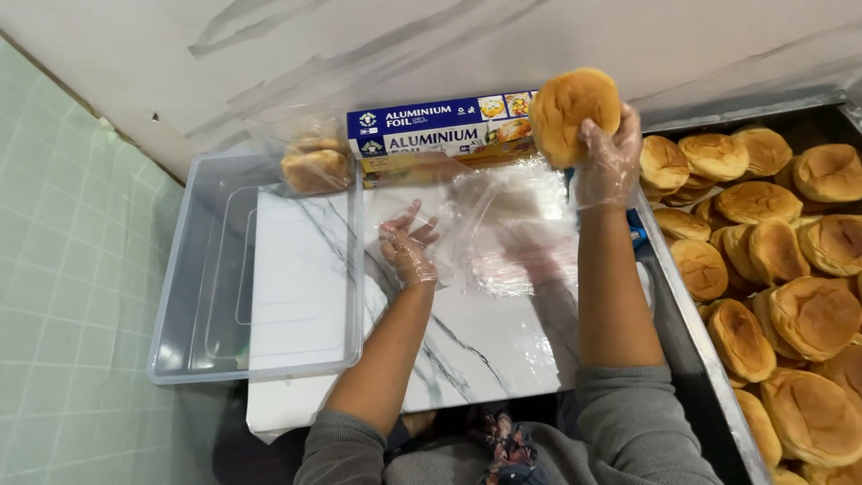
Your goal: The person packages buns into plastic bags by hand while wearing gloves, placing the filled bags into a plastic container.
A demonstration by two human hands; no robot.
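Brimming tray [718, 359] of buns [813, 314]

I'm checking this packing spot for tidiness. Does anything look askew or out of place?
Little stands out. The clear tub hangs off the marble board's left edge rather than sitting squarely on it. The buns in the tray are heaped unevenly. Nothing looks spilled or damaged.
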